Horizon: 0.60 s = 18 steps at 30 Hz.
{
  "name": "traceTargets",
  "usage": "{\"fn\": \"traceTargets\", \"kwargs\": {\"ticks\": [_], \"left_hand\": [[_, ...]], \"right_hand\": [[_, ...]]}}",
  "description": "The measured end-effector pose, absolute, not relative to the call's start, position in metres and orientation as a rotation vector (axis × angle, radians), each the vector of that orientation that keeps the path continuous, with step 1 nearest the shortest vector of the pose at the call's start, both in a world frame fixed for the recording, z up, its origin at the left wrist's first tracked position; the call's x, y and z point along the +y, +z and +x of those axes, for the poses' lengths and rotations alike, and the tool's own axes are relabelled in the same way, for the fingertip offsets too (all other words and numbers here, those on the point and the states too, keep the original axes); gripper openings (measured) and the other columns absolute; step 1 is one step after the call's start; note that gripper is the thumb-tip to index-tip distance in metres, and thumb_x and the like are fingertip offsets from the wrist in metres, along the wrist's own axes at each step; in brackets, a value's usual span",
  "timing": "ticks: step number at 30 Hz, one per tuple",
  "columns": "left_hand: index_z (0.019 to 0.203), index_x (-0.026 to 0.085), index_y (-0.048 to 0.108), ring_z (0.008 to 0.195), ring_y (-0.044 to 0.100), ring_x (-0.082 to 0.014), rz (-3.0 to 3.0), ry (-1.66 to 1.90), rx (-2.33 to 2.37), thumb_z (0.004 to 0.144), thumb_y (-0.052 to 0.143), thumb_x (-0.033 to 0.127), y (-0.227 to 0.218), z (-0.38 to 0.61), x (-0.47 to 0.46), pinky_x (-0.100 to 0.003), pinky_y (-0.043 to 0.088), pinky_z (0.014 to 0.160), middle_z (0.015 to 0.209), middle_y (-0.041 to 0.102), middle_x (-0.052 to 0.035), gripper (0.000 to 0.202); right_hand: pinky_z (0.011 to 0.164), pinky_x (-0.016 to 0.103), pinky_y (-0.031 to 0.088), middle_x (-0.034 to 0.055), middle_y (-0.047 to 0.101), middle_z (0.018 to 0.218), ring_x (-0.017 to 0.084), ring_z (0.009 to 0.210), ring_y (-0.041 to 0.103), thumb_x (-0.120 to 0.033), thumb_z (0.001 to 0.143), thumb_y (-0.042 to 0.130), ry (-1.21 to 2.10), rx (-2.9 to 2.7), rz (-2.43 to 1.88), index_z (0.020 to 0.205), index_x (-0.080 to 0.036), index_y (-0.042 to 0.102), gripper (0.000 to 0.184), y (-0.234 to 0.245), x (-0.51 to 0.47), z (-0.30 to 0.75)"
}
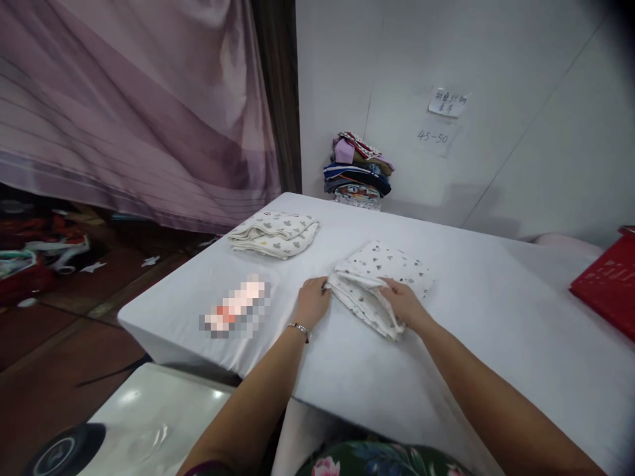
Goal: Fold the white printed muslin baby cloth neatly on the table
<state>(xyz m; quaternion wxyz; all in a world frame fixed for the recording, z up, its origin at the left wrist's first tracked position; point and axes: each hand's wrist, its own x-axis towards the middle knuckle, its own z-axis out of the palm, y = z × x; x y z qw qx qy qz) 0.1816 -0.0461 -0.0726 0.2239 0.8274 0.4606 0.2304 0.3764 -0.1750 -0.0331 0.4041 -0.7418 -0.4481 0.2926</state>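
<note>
A folded white cloth with small grey prints [381, 274] lies on the white-covered table [446, 357] in front of me. My left hand [312, 301], with a bracelet at the wrist, pinches the cloth's left edge. My right hand [404, 303] grips a folded-over layer near the cloth's front corner. A second folded cloth with grey heart prints [275, 233] lies further left on the table, untouched.
A stack of folded coloured clothes [358, 172] sits at the table's far edge against the white wall. A red box [608, 281] is at the right edge. A blurred-out item [235, 307] lies left of my left hand. A purple curtain [139, 106] hangs at left.
</note>
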Motion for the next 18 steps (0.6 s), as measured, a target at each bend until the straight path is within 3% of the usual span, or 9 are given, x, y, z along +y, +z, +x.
{"fn": "traceTargets", "kwargs": {"ticks": [6, 18], "left_hand": [[0.117, 0.018, 0.055, 0.114, 0.047, -0.0236, 2.289, 0.612, 1.241, 0.074, 0.045, 0.011, -0.073, 0.183, -0.040, -0.038, 0.035, 0.096, 0.118, 0.059, -0.0083, 0.044], [0.095, 0.021, 0.062, 0.102, 0.052, -0.0182, 2.169, 0.772, 1.102, 0.077, 0.044, 0.015, -0.071, 0.194, -0.029, -0.031, 0.041, 0.090, 0.101, 0.064, -0.0029, 0.027]], "right_hand": [[0.066, 0.031, 0.054, 0.0071, 0.069, 0.093, 0.023, 0.080, 0.066, -0.040, 0.076, 0.053, 1.011, -0.684, -1.559, 0.120, -0.017, 0.055, 0.049, -0.035, -0.173, 0.392], [0.074, 0.032, 0.052, 0.0043, 0.069, 0.097, 0.021, 0.086, 0.064, -0.043, 0.076, 0.052, 0.947, -0.791, -1.629, 0.120, -0.019, 0.056, 0.050, -0.038, -0.172, 0.386]]}}
